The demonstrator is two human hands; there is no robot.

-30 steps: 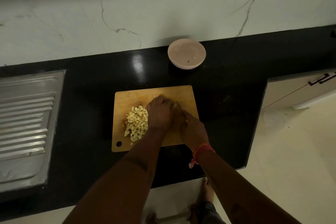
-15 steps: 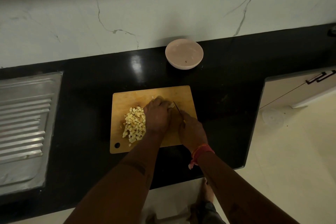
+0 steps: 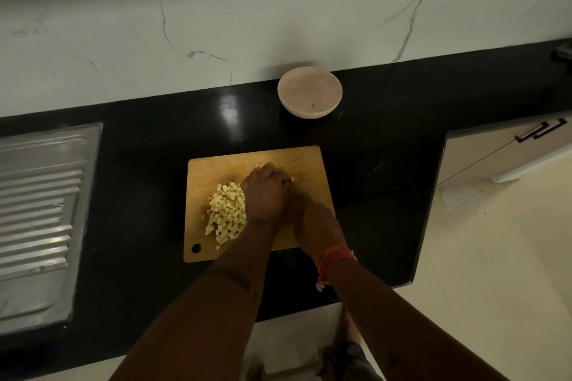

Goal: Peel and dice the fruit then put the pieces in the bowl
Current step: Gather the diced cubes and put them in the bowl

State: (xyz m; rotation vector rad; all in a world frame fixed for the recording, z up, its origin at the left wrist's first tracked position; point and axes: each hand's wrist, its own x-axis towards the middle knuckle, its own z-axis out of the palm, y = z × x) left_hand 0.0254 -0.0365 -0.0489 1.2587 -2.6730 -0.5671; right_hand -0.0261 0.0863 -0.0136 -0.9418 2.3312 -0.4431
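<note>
1. Right at the middle of the frame, the left hand (image 3: 265,195) lies knuckles up on the cutting board (image 3: 213,170), fingers curled down over something on the wood; a pale sliver shows at its fingertips, but what it grips is hidden under the hand.
2. Just right of it and touching it, the right hand (image 3: 312,219) is closed round what seems to be a knife handle; only a thin dark line of blade (image 3: 295,187) shows between the two hands, and it is too dim to be sure of more.
3. A red thread band (image 3: 335,257) circles the right wrist, with a loose end hanging below it.
4. Against the left side of the left hand sits a heap of diced fruit (image 3: 227,215), small pale yellow cubes spread down the left half of the board, a few stray ones near its lower edge.
5. The board is light wood with a round hole (image 3: 196,248) at its lower left corner, and lies on a glossy black counter (image 3: 139,195).
6. Above the board, well apart from it, stands a pale pink bowl (image 3: 309,83) near the marble wall (image 3: 216,9); one tiny speck lies inside.
7. At the left edge of the frame a ridged steel drainboard (image 3: 40,210) is set into the counter.
</note>
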